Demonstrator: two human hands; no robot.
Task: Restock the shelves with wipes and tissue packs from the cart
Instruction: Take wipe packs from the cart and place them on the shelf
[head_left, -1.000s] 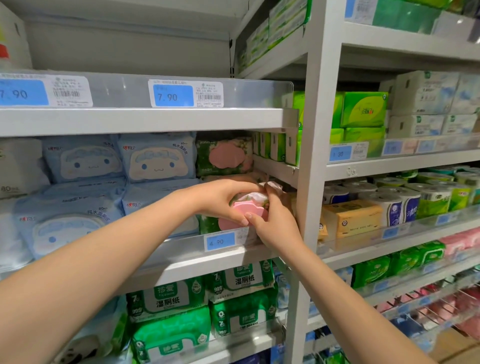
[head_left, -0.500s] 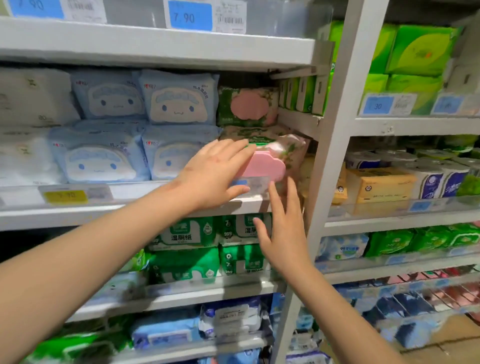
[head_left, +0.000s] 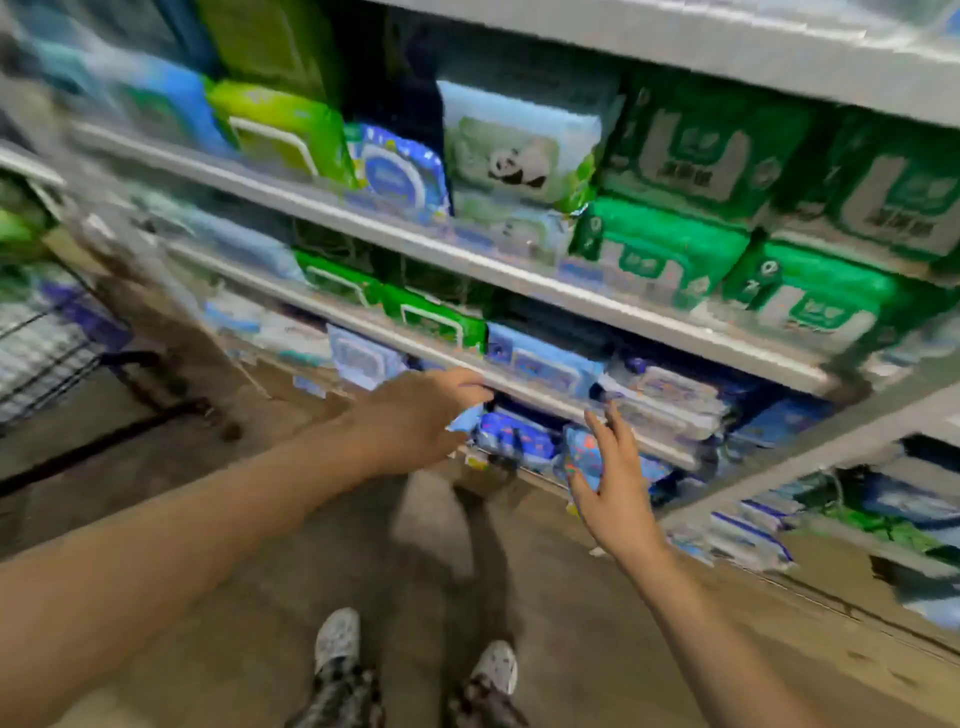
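frame is motion-blurred, view tilted down at the low shelves.
far left: wire cart on the floor, contents too smeared to read.
upper shelf, left part: lime-green wipes pack, then a blue round-label pack.
left hand: arm stretched forward, fingers out straight and together, tips at the front rail of the low shelf. a light-blue pack corner sits right under the fingertips; cannot tell if they touch. nothing gripped.
above it: panda wipes pack on the upper shelf.
bottom shelf: dark blue patterned packs lying flat, between the two hands.
right hand: palm toward the shelf, fingers spread and straight, empty, just in front of a blue pack with orange marks.
right: bright green wipes packs side by side, darker green ones stacked above them.
bottom centre: two white shoes on the floor.
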